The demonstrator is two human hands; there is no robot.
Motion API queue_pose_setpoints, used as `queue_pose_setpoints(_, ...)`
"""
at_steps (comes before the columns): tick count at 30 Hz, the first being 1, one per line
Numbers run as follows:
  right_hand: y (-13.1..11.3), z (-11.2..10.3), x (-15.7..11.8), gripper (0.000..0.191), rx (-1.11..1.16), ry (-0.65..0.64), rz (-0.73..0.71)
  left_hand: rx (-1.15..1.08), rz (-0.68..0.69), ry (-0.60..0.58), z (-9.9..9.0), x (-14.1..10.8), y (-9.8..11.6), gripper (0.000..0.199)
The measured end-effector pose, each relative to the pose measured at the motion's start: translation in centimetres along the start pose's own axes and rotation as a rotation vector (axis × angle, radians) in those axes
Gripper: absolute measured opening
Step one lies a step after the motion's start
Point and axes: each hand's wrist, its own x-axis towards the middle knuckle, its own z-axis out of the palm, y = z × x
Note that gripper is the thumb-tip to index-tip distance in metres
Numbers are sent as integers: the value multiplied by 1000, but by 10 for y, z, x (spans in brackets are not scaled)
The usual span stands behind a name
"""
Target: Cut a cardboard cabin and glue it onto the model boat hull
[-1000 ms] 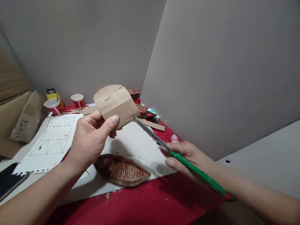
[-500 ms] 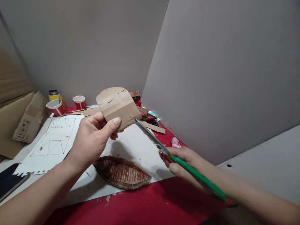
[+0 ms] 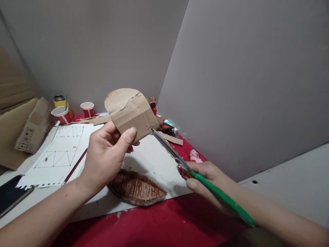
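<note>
Head view: left grip (image 3: 106,159), pinching cardboard (image 3: 131,111), partly hides brown leaf-shaped piece (image 3: 140,188); right grip (image 3: 218,176) holds scissors (image 3: 217,193).

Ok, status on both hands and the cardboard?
Left hand pinching cardboard piece, cracked near its rounded end. Right hand on scissors, tips at cardboard's edge. Nothing visible between them.
</note>
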Motion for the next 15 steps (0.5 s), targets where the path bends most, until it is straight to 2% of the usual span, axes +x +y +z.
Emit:
queue_pose_setpoints(3, 2, 4, 0, 54, 46, -66, 31, -21, 9, 12, 1, 0, 0, 15)
queue_pose_setpoints(9, 0, 9, 4, 54, 127, -60, -1, -26, 21, 15, 1, -1, 1, 13)
queue_pose_setpoints(15, -5, 10, 3, 59, 179, -40, 43, -56, 0, -2, 0, 1, -1, 17)
